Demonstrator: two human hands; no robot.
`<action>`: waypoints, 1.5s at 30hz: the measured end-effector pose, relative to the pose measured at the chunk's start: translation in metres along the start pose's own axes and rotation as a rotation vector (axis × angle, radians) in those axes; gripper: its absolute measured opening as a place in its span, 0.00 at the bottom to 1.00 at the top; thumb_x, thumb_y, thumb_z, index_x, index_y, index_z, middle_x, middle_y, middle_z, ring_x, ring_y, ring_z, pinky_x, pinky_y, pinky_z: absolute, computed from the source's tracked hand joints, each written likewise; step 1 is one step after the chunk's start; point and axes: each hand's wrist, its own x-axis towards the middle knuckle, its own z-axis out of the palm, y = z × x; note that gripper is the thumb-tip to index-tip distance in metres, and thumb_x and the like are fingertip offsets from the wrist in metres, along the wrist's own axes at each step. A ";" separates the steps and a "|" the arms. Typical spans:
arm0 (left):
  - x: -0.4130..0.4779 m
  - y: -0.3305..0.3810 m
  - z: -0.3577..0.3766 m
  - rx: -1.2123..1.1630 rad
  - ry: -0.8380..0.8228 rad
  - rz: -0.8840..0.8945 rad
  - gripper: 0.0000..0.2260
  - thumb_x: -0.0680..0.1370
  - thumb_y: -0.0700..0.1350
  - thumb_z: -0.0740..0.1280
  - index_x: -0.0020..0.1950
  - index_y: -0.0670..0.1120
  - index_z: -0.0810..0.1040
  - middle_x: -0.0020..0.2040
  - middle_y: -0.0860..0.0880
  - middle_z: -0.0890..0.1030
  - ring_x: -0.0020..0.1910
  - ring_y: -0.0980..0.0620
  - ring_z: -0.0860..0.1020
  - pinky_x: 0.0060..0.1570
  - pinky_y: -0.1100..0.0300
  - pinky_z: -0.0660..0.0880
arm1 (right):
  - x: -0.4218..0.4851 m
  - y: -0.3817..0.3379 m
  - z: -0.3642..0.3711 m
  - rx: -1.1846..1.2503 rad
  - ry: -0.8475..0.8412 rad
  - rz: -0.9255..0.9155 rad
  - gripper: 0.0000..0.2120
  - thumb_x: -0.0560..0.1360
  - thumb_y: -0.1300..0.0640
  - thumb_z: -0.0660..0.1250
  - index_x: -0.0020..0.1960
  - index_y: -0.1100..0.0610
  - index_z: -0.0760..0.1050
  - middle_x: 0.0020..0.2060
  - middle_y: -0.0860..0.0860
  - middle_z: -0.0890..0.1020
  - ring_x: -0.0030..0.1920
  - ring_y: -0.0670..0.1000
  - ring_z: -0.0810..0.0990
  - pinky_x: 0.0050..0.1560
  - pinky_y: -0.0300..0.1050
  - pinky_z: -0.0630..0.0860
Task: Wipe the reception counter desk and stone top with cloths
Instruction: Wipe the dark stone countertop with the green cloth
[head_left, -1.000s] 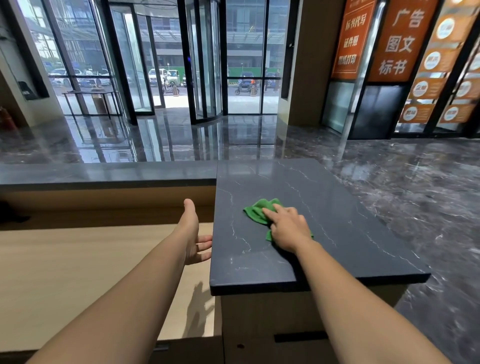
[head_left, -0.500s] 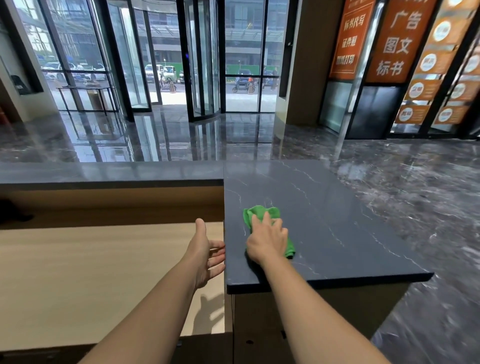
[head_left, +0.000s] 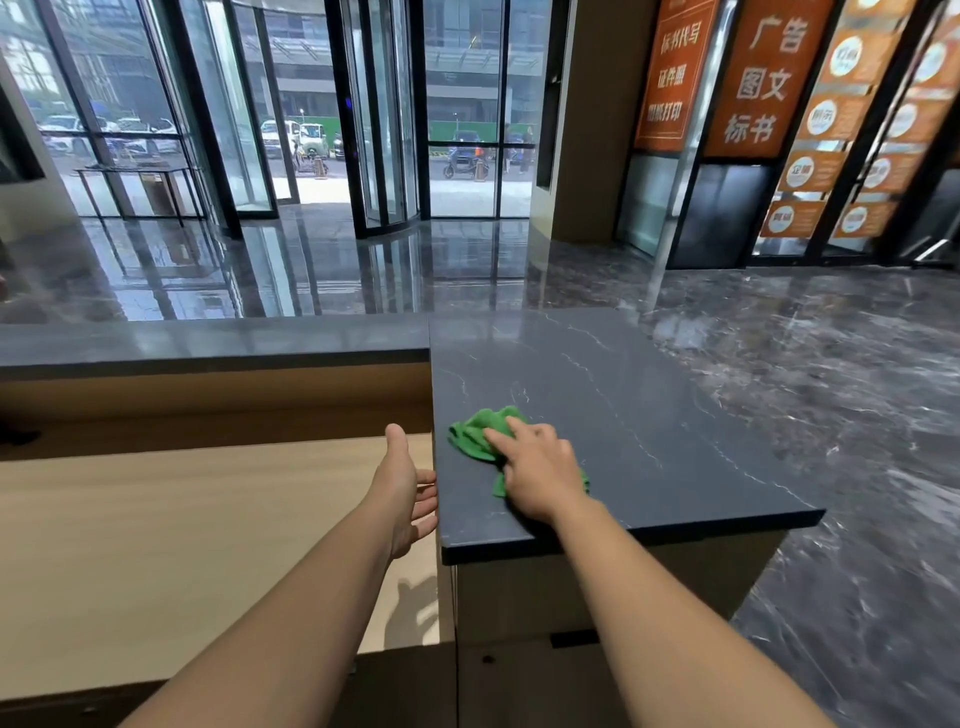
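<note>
Your right hand (head_left: 540, 478) lies palm down on the crumpled green cloth (head_left: 475, 434), pressing it flat against the dark grey, white-veined stone table top (head_left: 649, 415). Its fingers (head_left: 500, 441) are stretched out fairly straight over the fabric rather than closed round it, with the index finger reaching farthest across the cloth. The cloth sits near the left edge of the stone slab, in its near half. Most of it bunches out ahead and to the left of your hand, and a small corner shows at the right side of your hand.

Your left hand (head_left: 408, 493) hangs over the lower pale wooden table surface (head_left: 182, 545), just beside the left edge of the stone top. The thumb points up, the palm faces the slab, and its fingers (head_left: 426, 506) are loosely spread and hold nothing. Their tips come right up to the stone's edge, but you cannot tell whether they touch it. The hand's shadow falls on the pale wood below.

A narrower dark stone ledge (head_left: 208, 340) runs along the far side of the wooden surface and meets the slab at its far left corner. Beyond lie a polished dark marble floor (head_left: 831, 364), a glass revolving door (head_left: 384, 119) and orange signboards (head_left: 763, 78) with white characters.
</note>
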 end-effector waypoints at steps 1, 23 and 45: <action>-0.004 0.002 0.002 0.015 0.000 -0.001 0.40 0.78 0.69 0.46 0.66 0.36 0.72 0.56 0.41 0.79 0.60 0.46 0.77 0.50 0.54 0.74 | 0.000 0.016 -0.003 -0.006 0.000 0.044 0.27 0.79 0.58 0.56 0.76 0.42 0.58 0.78 0.49 0.55 0.73 0.55 0.57 0.69 0.50 0.57; -0.015 0.005 0.003 0.017 -0.014 -0.014 0.33 0.79 0.68 0.45 0.42 0.41 0.75 0.35 0.45 0.76 0.33 0.49 0.73 0.34 0.59 0.71 | -0.035 -0.090 0.008 0.103 0.032 0.022 0.22 0.78 0.57 0.60 0.71 0.46 0.66 0.74 0.51 0.61 0.71 0.59 0.59 0.68 0.55 0.60; -0.018 0.007 -0.003 0.106 -0.036 -0.089 0.36 0.76 0.71 0.46 0.47 0.39 0.74 0.42 0.42 0.78 0.41 0.47 0.78 0.52 0.53 0.77 | -0.041 0.060 -0.022 0.023 0.080 0.432 0.27 0.79 0.59 0.54 0.76 0.42 0.59 0.78 0.47 0.56 0.72 0.53 0.59 0.67 0.48 0.59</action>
